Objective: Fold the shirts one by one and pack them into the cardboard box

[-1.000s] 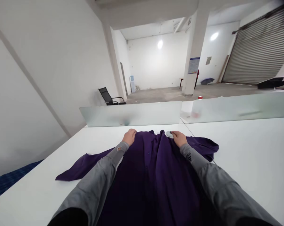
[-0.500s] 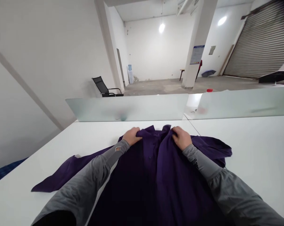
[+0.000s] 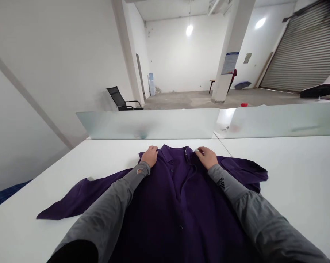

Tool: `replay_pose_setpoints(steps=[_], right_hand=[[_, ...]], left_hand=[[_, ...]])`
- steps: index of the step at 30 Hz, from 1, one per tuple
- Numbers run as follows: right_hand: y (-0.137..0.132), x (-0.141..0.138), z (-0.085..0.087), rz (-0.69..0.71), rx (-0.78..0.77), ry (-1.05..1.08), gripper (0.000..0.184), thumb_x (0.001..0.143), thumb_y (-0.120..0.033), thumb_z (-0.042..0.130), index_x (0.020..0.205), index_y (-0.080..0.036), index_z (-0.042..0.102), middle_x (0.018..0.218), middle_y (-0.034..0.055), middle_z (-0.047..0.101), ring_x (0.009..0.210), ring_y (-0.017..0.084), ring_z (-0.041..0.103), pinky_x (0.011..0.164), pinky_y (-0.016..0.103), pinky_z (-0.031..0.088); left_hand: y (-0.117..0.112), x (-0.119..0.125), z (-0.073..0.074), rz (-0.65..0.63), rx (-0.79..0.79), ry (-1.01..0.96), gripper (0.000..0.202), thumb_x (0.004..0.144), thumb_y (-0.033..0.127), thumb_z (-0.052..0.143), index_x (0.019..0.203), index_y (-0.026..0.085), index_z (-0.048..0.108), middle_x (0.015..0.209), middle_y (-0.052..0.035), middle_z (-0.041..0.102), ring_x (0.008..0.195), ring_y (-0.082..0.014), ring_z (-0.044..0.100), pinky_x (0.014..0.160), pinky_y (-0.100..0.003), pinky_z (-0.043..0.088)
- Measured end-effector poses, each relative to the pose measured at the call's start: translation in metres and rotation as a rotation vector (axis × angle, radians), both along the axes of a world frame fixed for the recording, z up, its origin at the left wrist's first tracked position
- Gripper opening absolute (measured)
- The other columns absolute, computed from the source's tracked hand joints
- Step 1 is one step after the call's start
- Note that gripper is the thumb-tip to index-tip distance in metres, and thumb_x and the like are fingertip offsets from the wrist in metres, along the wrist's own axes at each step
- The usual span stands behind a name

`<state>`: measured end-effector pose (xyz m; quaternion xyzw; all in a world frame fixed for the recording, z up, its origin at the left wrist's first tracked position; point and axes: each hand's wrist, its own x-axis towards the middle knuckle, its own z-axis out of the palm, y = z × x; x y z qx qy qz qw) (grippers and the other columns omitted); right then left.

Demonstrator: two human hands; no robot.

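A dark purple button-up shirt (image 3: 178,193) lies front up before me, its collar (image 3: 166,153) at the far end and its front partly parted below the neck. At the shoulder left of the collar, my left hand (image 3: 150,156) has its fingers closed on the fabric. My right hand (image 3: 207,157) pinches the shirt's other shoulder, just right of the collar; the fingertips are partly hidden. One sleeve (image 3: 69,201) stretches out to the left on the table, while the other sleeve (image 3: 245,170) is bunched on the right. The shirt's lower part runs out of view toward me.
The white table (image 3: 296,175) has a seam right of the shirt. Frosted glass dividers (image 3: 154,124) run along its far edge. Beyond stand a black chair (image 3: 121,100), a water dispenser (image 3: 151,86) and a pillar (image 3: 233,47). Blue cloth (image 3: 8,193) shows at the left edge.
Both hands have shifted from the front edges beside the collar out to the shoulders. The collar, bunched and raised before, now stands spread, and the front lies flatter.
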<state>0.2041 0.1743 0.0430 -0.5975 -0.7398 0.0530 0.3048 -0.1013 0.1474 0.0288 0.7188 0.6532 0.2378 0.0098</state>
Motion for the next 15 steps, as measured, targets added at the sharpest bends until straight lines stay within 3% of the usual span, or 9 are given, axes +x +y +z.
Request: replay_pose_setpoints(steps=[2,4,8,11,15], right_hand=[[0.011,-0.014,0.001,-0.029,-0.053,0.002,0.048,0.084,-0.044,0.057,0.120,-0.012,0.059,0.111,0.0127,0.063,0.097,0.022,0.060,0.087,0.032,0.044],[0.023,-0.029,-0.001,-0.017,-0.144,-0.040,0.053,0.076,-0.045,0.066,0.119,-0.013,0.061,0.110,0.0126,0.063,0.097,0.023,0.060,0.084,0.031,0.045],[0.038,-0.044,-0.002,0.035,-0.245,-0.087,0.017,0.071,-0.026,0.068,0.086,-0.017,0.070,0.085,0.0056,0.068,0.083,0.021,0.061,0.074,0.028,0.043],[0.044,-0.040,0.001,-0.007,-0.194,-0.064,0.015,0.078,-0.027,0.059,0.086,-0.018,0.068,0.086,0.0060,0.067,0.085,0.021,0.059,0.076,0.030,0.042],[0.052,-0.034,0.000,-0.150,-0.014,0.059,0.021,0.084,-0.033,0.052,0.089,-0.017,0.065,0.095,0.0106,0.064,0.090,0.023,0.056,0.082,0.033,0.041]], left_hand=[[0.014,0.001,-0.002,0.031,-0.097,-0.045,0.045,0.090,0.034,0.050,0.129,0.014,0.048,0.125,-0.0159,0.057,0.112,-0.0260,0.057,0.096,-0.037,0.043],[0.027,0.001,-0.002,0.033,-0.168,-0.076,0.056,0.080,0.044,0.062,0.127,0.015,0.050,0.117,-0.0140,0.062,0.104,-0.0264,0.061,0.090,-0.035,0.046],[0.045,0.004,0.000,0.038,-0.241,-0.145,0.029,0.068,0.038,0.073,0.089,0.021,0.063,0.090,-0.0041,0.068,0.090,-0.0236,0.065,0.080,-0.029,0.048],[0.056,0.011,0.001,0.102,-0.213,-0.233,0.014,0.078,0.033,0.063,0.083,0.020,0.059,0.079,-0.0017,0.066,0.082,-0.0200,0.065,0.075,-0.028,0.049],[0.072,0.031,-0.001,0.200,-0.155,-0.360,0.020,0.089,0.029,0.048,0.104,0.016,0.052,0.083,-0.0039,0.064,0.073,-0.0148,0.066,0.071,-0.027,0.051]])
